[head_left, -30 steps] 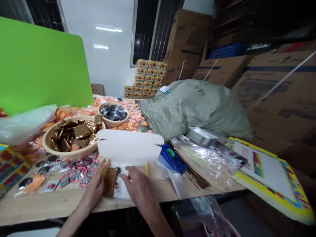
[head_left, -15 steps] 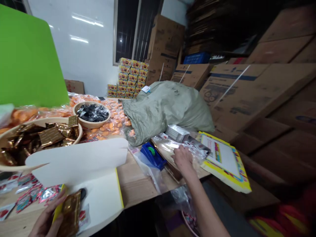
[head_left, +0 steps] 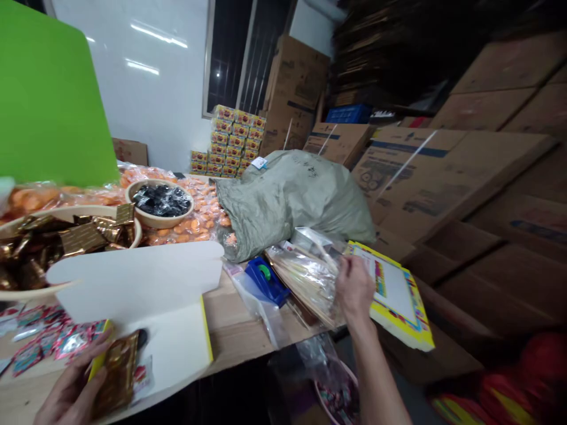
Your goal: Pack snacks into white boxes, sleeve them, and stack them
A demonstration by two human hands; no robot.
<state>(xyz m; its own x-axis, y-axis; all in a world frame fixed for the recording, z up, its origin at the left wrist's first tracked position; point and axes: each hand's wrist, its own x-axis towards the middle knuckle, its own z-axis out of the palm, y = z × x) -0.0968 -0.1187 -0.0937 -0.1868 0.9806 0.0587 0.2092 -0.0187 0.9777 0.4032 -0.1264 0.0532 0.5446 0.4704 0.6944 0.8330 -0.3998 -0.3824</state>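
Clear plastic bag (head_left: 305,277) of flat wooden sticks (head_left: 301,289), gathered up in the right hand (head_left: 355,290), fingertips (head_left: 349,263) pinched together on its edge, just beside a yellow-bordered board (head_left: 394,289) near the edge of the wooden table (head_left: 239,319). Gold foil packet (head_left: 116,375) gripped in the left hand (head_left: 73,392), fingers spread across its side, above an open white card box (head_left: 133,283).

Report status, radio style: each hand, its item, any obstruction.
Left hand holding gold foil packet over white card box. Right hand on clear bag of wooden sticks. Blue tape dispenser alongside.
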